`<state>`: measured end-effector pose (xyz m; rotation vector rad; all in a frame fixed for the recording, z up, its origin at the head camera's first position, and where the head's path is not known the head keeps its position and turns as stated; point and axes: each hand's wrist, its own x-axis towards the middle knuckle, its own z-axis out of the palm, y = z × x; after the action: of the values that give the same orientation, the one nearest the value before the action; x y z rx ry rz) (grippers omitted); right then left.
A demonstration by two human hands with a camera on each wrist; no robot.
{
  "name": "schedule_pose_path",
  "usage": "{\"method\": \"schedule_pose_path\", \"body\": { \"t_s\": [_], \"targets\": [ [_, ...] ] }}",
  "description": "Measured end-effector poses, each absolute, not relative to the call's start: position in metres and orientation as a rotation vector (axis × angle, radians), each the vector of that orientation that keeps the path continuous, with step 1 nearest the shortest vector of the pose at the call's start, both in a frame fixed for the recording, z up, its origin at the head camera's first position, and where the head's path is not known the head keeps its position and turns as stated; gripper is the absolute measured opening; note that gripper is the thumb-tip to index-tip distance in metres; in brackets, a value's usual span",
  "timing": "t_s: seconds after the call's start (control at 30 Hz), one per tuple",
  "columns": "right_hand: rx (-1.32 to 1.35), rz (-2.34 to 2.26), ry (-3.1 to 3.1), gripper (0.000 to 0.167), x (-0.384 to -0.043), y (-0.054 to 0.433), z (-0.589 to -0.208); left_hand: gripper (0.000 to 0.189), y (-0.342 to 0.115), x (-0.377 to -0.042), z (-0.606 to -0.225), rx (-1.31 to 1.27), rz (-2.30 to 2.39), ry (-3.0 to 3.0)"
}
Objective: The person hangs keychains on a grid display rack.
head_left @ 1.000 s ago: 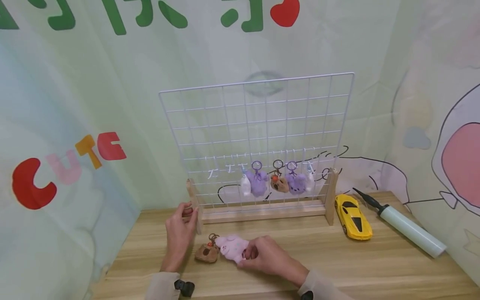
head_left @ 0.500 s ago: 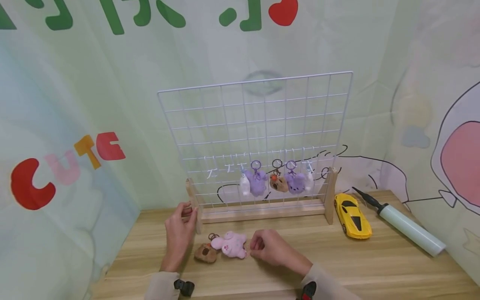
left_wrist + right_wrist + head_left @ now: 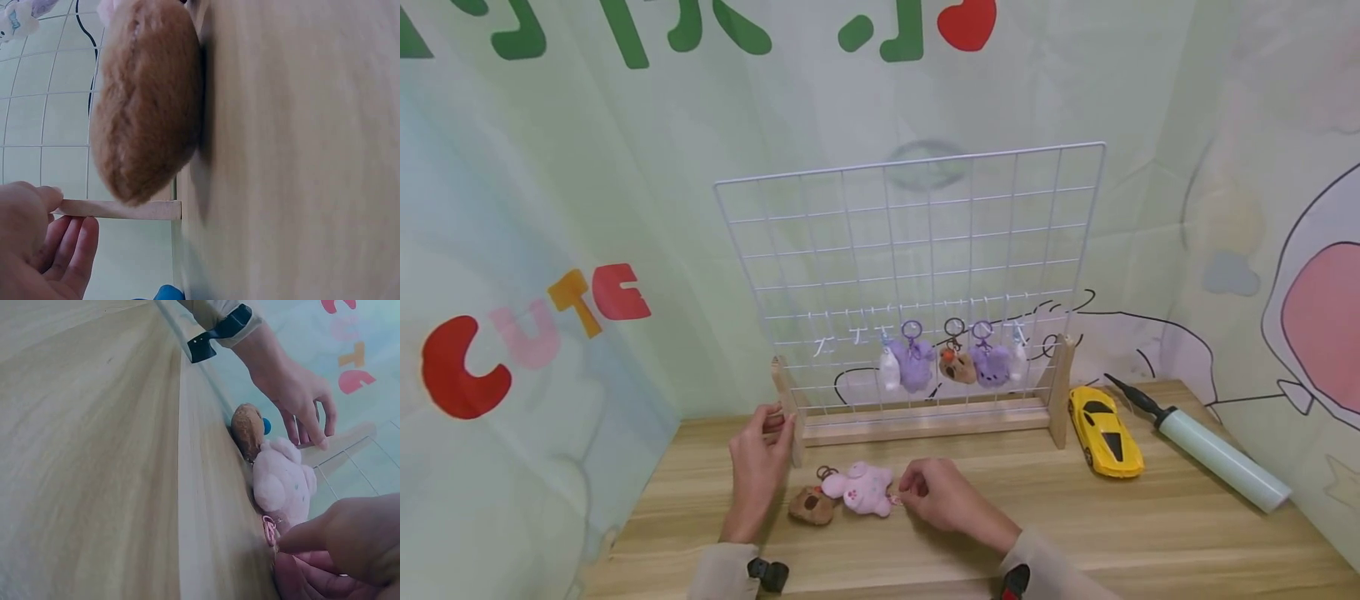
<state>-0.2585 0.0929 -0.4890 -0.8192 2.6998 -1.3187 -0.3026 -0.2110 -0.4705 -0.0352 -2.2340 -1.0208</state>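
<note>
My left hand (image 3: 762,450) grips the left wooden upright (image 3: 125,209) of a white wire grid rack (image 3: 925,287), thumb on one side and fingers on the other. A pink plush keychain (image 3: 861,490) lies on the table in front of the rack. At its right end, my right hand (image 3: 943,493) pinches at the small pink ring (image 3: 269,530) with thumb and forefinger. The fingers partly hide what lies between them. Against the plush's left side rests a brown plush keychain (image 3: 812,506), which looms close in the left wrist view.
Purple plush keychains (image 3: 915,365), a brown one (image 3: 957,365) and white ones hang from hooks on the grid. Bare white hooks (image 3: 823,346) hang at the left. A yellow toy car (image 3: 1105,432) and a hand pump (image 3: 1217,458) lie right of the rack.
My right hand has slid off the pink plush's body to the ring at its right end. The plush has turned and now lies more level. My left hand stays on the upright.
</note>
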Motion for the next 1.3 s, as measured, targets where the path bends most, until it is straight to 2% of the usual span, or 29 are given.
{"method": "schedule_pose_path", "body": {
  "t_s": [0.17,0.7,0.97,1.3],
  "targets": [
    [-0.807,-1.335,2.684,0.016,-0.258,0.093,-0.488,0.022,-0.211,-0.303,-0.471,-0.043,-1.009,-2.226],
    [-0.906,-1.287,2.572,0.012,-0.268,0.103,-0.496,0.022,-0.21,-0.299,-0.468,-0.032,-1.037,-2.236],
    [-0.779,-1.682,2.234,0.011,-0.282,0.116,-0.5,0.021,-0.214,-0.302,-0.466,-0.006,-1.075,-2.255],
    [-0.795,-1.743,2.274,0.017,-0.285,0.118,-0.501,0.027,-0.217,-0.301,-0.464,0.004,-1.174,-2.276]
  ]
}}
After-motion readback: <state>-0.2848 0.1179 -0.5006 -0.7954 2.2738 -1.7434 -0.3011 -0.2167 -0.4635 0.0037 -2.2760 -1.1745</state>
